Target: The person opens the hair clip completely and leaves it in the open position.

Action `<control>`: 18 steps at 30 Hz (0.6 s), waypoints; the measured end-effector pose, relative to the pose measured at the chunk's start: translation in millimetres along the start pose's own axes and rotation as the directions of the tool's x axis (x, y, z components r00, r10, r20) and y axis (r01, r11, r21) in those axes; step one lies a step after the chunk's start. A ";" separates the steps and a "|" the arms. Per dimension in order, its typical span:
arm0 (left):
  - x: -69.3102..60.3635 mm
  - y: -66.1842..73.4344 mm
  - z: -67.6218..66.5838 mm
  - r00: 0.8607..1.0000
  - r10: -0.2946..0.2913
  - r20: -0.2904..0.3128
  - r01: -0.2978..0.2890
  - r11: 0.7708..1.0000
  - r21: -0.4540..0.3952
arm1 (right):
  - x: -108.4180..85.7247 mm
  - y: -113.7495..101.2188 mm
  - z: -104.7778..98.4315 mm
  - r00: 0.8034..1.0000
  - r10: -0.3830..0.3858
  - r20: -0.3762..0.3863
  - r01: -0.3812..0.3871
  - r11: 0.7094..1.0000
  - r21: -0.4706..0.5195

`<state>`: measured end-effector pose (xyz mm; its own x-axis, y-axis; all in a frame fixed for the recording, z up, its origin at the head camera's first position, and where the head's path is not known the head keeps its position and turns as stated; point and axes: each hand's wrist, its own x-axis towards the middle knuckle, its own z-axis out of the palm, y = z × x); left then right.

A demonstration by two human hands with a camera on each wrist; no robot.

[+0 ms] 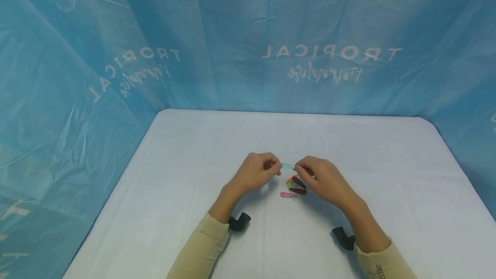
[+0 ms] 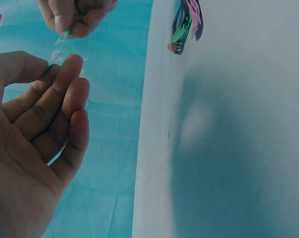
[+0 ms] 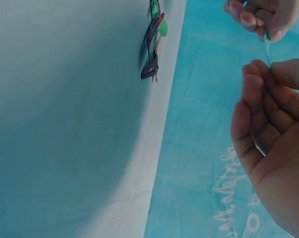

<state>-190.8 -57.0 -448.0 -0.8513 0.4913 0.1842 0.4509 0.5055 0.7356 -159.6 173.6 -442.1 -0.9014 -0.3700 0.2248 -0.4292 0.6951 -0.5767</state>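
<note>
Head view shows our left hand (image 1: 257,171) and right hand (image 1: 321,180) angled inward, each pinching one end of a mint-green clip (image 1: 287,166), other fingers loosely curved. We hold it above the worktop (image 1: 209,141), about midway between its left and right edges.

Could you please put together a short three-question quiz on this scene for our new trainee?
1. Multiple choice: what do the left hand and the right hand hold between them? A) a comb; B) a blue-green clip; C) a pen.
2. True or false: a pink clip and dark red clips lie in a small pile on the white table.
3. Fill in the blank: the large mirrored word on the blue curtain reads ____.

Key: 1. B; 2. True; 3. TROPICAL.
</note>
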 end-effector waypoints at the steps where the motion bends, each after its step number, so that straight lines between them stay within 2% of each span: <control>1: -0.1 0.2 -0.2 1.000 0.005 -0.002 -0.005 1.000 -0.007 | 0.0 0.2 0.1 1.000 -0.002 -0.002 0.002 1.000 0.010; 6: -1.1 1.5 -1.0 1.000 0.009 -0.004 -0.009 0.999 -0.049 | -0.2 1.7 -0.8 1.000 0.003 -0.004 -0.002 0.997 0.080; 12: -1.3 2.0 -0.3 0.999 -0.036 0.020 0.038 0.992 -0.117 | 0.3 5.8 -0.9 0.998 0.044 0.037 -0.050 0.981 0.188; 18: -0.8 1.0 1.0 0.997 -0.064 0.036 0.070 0.974 -0.214 | 0.6 8.3 0.9 0.995 0.075 0.060 -0.089 0.956 0.280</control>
<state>-189.4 -56.2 -448.1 -0.8682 0.4832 0.1132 0.3223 0.3756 0.8689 -163.6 178.6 -447.4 -0.9261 -0.3529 0.1335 -0.3140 0.5245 -0.7914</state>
